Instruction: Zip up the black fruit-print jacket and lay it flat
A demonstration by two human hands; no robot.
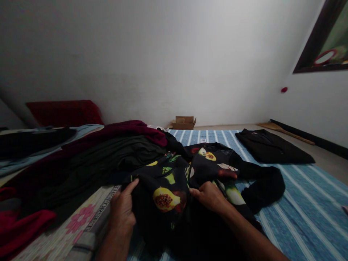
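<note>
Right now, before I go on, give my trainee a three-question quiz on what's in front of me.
1. True or false: both hands rest on the black fruit-print garment.
2. Which thing lies folded, apart from the pile, on the blue striped sheet? A) red pillow B) black garment C) cardboard box
3. Fill in: the left hand grips the garment's ___ edge, as seen from the camera.

Key
1. True; the right hand pinches it near the middle.
2. B, the folded black garment.
3. Left.
</note>
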